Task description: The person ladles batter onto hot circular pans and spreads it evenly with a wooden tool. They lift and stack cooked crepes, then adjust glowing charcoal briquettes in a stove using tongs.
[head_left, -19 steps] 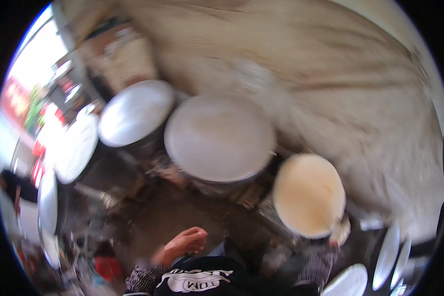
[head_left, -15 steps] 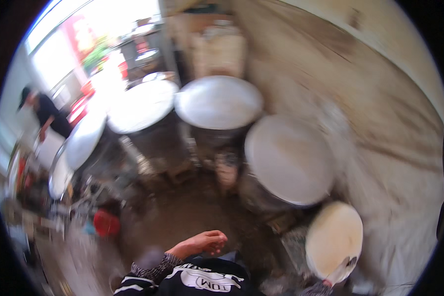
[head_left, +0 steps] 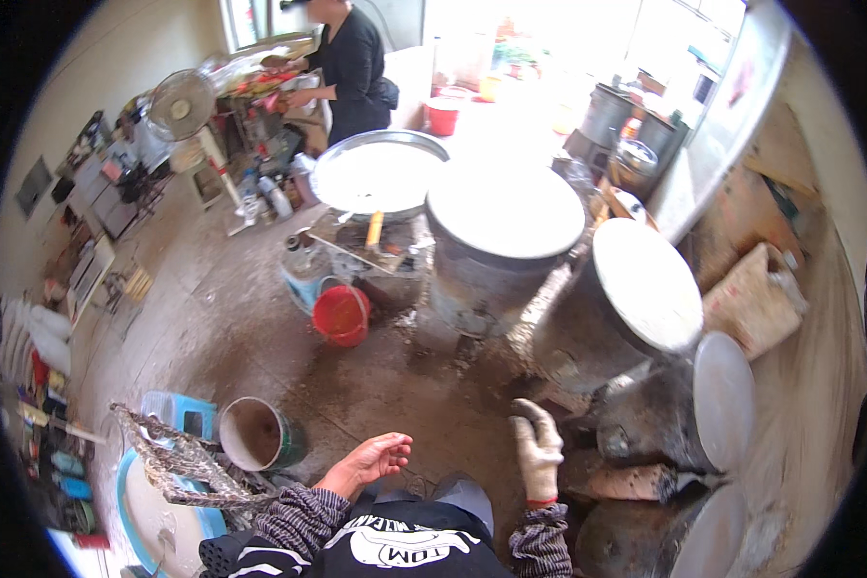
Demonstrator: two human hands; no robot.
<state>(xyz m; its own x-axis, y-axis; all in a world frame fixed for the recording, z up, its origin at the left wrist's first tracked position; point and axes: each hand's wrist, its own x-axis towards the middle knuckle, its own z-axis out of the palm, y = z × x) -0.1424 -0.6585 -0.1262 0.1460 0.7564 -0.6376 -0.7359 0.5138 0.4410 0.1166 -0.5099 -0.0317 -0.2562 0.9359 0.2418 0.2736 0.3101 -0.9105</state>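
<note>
My left hand (head_left: 371, 460) is bare and hangs in front of my body, its fingers loosely stretched and nothing in it. A cream work glove covers my right hand (head_left: 538, 448), which is raised with the fingers apart and slightly bent. Nothing shows in that hand either. Both hands are away from the vats and buckets. Nearest to the left hand is a dark green bucket (head_left: 257, 435), pale brown inside. To the right of my gloved hand lie dark vats, the closest with a grey round top (head_left: 713, 535).
Large dark vats with white round tops, one a white vat top (head_left: 506, 212), curve ahead and right. A red bucket (head_left: 341, 314) stands on the dirty floor. At left is a blue-rimmed tub (head_left: 169, 520) with a crusted frame. A person (head_left: 352, 72) works beyond, near a fan (head_left: 183, 104).
My view has swung left, bringing the green bucket and tub into sight. My right hand has left the cream round surface and now stands before me; the left hand's fingers have straightened.
</note>
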